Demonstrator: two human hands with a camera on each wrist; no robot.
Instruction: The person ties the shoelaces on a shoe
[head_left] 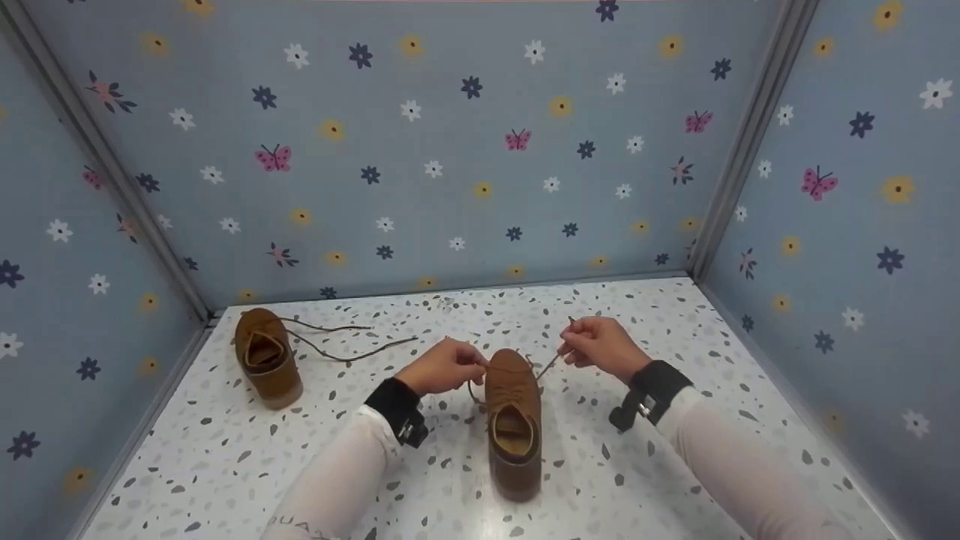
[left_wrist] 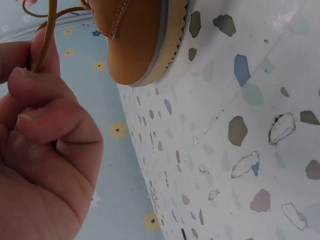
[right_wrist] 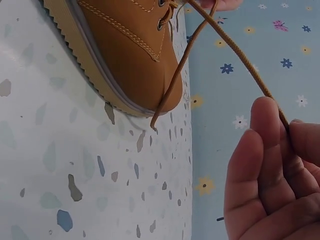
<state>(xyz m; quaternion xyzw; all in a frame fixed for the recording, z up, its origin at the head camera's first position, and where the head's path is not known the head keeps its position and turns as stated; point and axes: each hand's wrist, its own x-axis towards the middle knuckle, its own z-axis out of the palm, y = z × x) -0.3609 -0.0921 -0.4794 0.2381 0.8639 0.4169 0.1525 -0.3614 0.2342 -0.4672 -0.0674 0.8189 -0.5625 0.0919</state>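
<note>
A brown shoe stands upright on the speckled surface between the hands, its toe pointing away. On its left side, my left hand pinches a brown shoelace between thumb and fingers, close to the toe. To the right, my right hand pinches another stretch of shoelace, drawn taut from the shoe. In the right wrist view, a loose lace end crosses the toe of the shoe. How the laces cross at the eyelets is partly hidden.
A second brown shoe stands at the far left, its two untied laces trailing right across the speckled white surface. Flower-patterned panels enclose the back and both sides. Black straps circle the wrists.
</note>
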